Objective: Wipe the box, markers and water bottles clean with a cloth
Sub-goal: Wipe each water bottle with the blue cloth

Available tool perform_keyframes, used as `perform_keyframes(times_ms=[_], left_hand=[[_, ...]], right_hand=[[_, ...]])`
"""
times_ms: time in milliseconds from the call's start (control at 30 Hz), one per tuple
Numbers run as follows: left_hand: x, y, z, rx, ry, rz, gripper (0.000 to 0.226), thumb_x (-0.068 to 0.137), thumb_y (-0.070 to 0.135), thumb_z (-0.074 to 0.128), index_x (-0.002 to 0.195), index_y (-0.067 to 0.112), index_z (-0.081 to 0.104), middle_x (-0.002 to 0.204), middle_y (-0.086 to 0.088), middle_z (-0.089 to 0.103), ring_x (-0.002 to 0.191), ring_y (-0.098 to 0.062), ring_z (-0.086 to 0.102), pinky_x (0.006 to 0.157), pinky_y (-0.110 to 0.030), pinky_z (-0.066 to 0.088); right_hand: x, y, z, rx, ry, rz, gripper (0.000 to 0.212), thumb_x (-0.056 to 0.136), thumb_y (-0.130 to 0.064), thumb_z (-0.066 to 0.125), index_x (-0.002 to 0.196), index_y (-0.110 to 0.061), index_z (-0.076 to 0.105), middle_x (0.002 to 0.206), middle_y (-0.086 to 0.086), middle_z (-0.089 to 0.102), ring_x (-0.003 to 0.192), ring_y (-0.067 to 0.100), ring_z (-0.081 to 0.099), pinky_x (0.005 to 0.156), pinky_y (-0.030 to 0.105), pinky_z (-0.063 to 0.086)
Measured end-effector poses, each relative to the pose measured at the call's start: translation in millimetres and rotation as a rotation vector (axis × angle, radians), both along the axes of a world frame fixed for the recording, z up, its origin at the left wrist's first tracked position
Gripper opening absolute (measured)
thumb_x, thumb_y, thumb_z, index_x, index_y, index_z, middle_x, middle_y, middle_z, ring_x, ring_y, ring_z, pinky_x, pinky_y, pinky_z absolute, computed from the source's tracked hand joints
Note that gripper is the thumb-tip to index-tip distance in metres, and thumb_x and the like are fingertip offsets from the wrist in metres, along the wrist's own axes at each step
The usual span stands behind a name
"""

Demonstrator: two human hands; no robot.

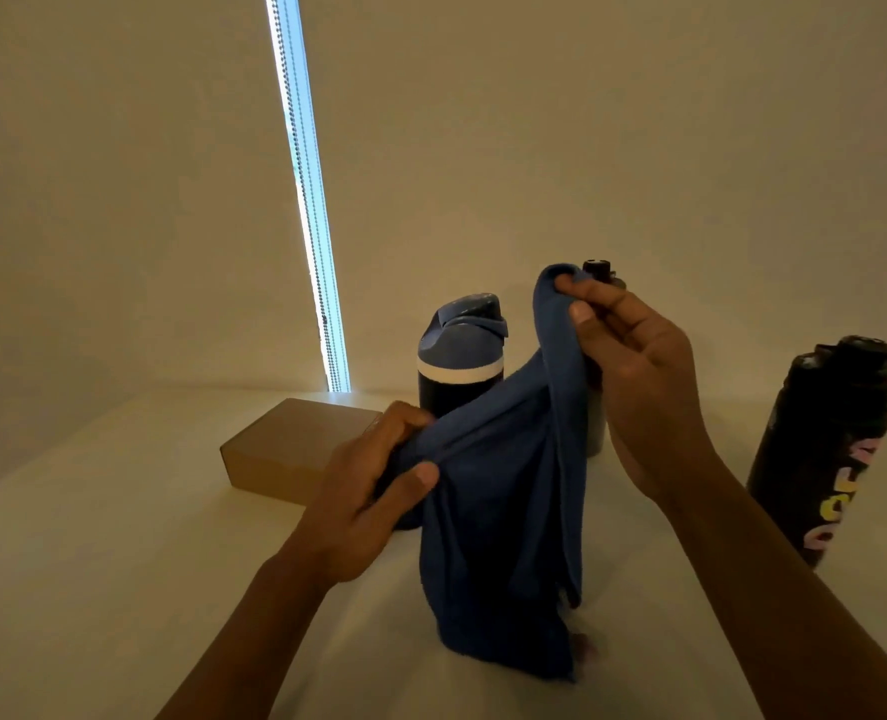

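Observation:
A blue cloth (509,501) hangs in the air above the white table (119,563). My left hand (373,491) grips its lower left edge, and my right hand (633,376) pinches its top corner higher up. Behind the cloth stands a dark bottle with a blue lid (462,350). A second bottle with a black cap (597,270) is mostly hidden behind the cloth and my right hand. At the right stands a black bottle with coloured lettering (826,444). A brown cardboard box (285,449) lies left of my left hand. A small pinkish object (584,649) peeks out under the cloth.
A plain wall rises behind the table, with a bright window slit and a bead chain (306,200) hanging down to the table's back edge.

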State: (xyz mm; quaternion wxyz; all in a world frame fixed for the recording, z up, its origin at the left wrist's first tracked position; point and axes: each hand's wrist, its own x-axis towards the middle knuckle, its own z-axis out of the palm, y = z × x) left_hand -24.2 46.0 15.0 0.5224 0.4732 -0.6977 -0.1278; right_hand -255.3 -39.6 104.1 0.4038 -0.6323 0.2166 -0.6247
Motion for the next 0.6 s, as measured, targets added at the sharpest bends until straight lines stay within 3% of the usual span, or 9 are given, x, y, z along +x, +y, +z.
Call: perform_keyframes(times_ms=[67, 200, 333, 400, 500, 600], left_hand=[[2.6, -2.5, -2.7, -0.087, 0.104, 0.090, 0.040, 0.099, 0.058, 0.054, 0.109, 0.021, 0.064, 0.093, -0.002, 0.068, 0.085, -0.024, 0.067, 0.075, -0.040, 0.057], [-11.6, -8.3, -5.2, -0.043, 0.229, 0.322, 0.027, 0.099, 0.041, 0.064, 0.122, 0.028, 0.061, 0.107, 0.013, 0.067, 0.096, -0.003, 0.065, 0.081, -0.028, 0.054], [-17.8, -16.7, -12.2, 0.141, 0.217, 0.266, 0.049, 0.087, 0.069, 0.065, 0.129, 0.049, 0.052, 0.117, 0.029, 0.066, 0.109, 0.006, 0.064, 0.078, -0.010, 0.053], [-21.7, -15.7, -9.7, 0.173, 0.224, 0.215, 0.046, 0.086, 0.062, 0.067, 0.129, 0.053, 0.051, 0.116, 0.037, 0.064, 0.109, 0.014, 0.062, 0.076, -0.003, 0.050], [-22.6, -15.0, -5.3, 0.176, 0.217, 0.200, 0.047, 0.085, 0.059, 0.069, 0.128, 0.053, 0.052, 0.112, 0.040, 0.065, 0.106, 0.021, 0.059, 0.074, 0.000, 0.047], [-17.7, -17.5, -4.2, 0.183, 0.206, 0.211, 0.054, 0.080, 0.066, 0.073, 0.129, 0.049, 0.056, 0.119, 0.031, 0.066, 0.110, 0.012, 0.062, 0.076, -0.004, 0.051]], right_hand=[[-7.1, -2.9, -5.0, 0.009, 0.001, 0.000, 0.028, 0.102, -0.016, 0.054, 0.128, -0.016, 0.063, 0.121, -0.006, 0.070, 0.113, 0.013, 0.065, 0.094, 0.033, 0.053], [-7.0, -1.4, -6.2, 0.012, 0.005, 0.053, 0.033, 0.098, -0.014, 0.060, 0.131, -0.014, 0.059, 0.116, 0.000, 0.071, 0.108, 0.018, 0.068, 0.088, 0.033, 0.057], [-1.0, 3.1, 3.4, -0.090, 0.087, 0.097, 0.030, 0.094, -0.009, 0.064, 0.120, -0.023, 0.062, 0.113, -0.004, 0.072, 0.100, 0.019, 0.070, 0.079, 0.022, 0.056], [0.0, 2.5, 9.7, -0.099, 0.118, 0.108, 0.027, 0.095, -0.013, 0.064, 0.121, -0.021, 0.064, 0.111, 0.000, 0.072, 0.098, 0.024, 0.070, 0.079, 0.025, 0.057], [1.9, 1.7, 17.8, -0.145, 0.175, 0.074, 0.021, 0.100, -0.020, 0.058, 0.119, -0.021, 0.066, 0.108, 0.003, 0.071, 0.099, 0.020, 0.069, 0.081, 0.031, 0.058], [4.5, -0.3, 22.7, -0.228, 0.249, -0.002, 0.017, 0.101, -0.023, 0.056, 0.115, -0.025, 0.067, 0.101, -0.001, 0.070, 0.092, 0.021, 0.068, 0.079, 0.037, 0.060]])
